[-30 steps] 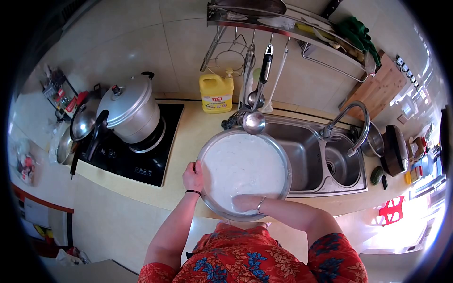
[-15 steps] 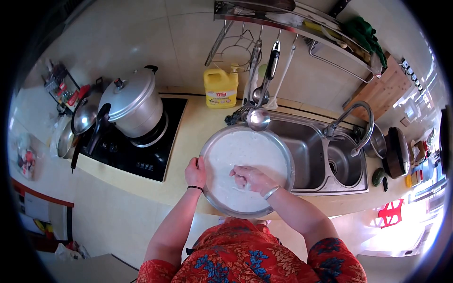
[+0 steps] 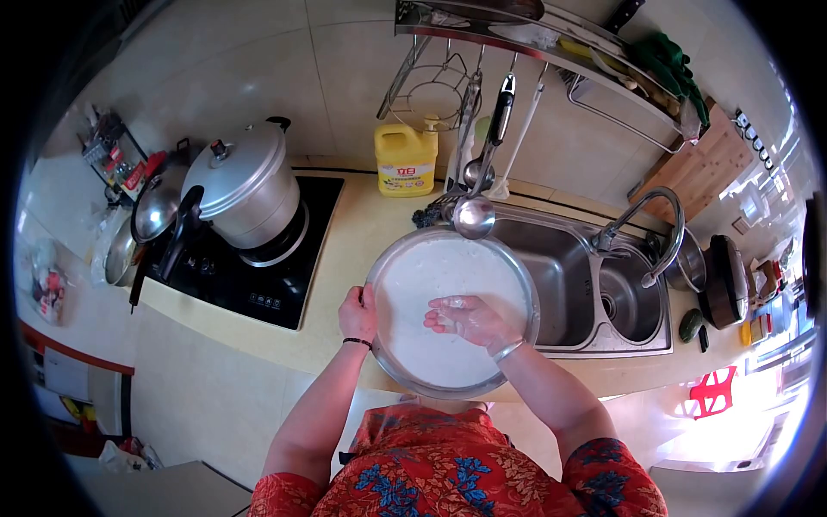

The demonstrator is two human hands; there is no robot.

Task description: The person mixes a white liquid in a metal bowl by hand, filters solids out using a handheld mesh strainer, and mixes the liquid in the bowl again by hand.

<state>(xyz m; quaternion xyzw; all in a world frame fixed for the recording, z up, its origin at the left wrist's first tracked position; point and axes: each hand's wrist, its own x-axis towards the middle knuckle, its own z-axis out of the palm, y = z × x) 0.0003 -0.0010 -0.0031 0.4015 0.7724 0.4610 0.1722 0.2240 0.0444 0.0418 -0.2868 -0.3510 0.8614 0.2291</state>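
A wide metal basin (image 3: pixel 405 376) full of white liquid (image 3: pixel 431 267) stands at the counter's front edge, left of the sink. My left hand (image 3: pixel 357 314) grips the basin's left rim, with a dark bracelet on the wrist. Above the liquid is my right hand (image 3: pixel 469 320), palm turned partly up, fingers stretched out and wet with white residue. It holds nothing, and a silver bangle circles its wrist. A hanging ladle (image 3: pixel 474 217) reaches down to the basin's back rim.
A pressure cooker (image 3: pixel 250 194) sits on the black cooktop (image 3: pixel 215 289) at left. Behind the basin is a yellow jug (image 3: pixel 405 162). The double sink (image 3: pixel 551 284) and curved faucet (image 3: pixel 672 226) are at right, below a hanging rack (image 3: pixel 517 47).
My right hand has risen out of the white liquid, first with fingers curled, and its fingers have now spread. My left hand stays on the rim. The view has shifted slightly.
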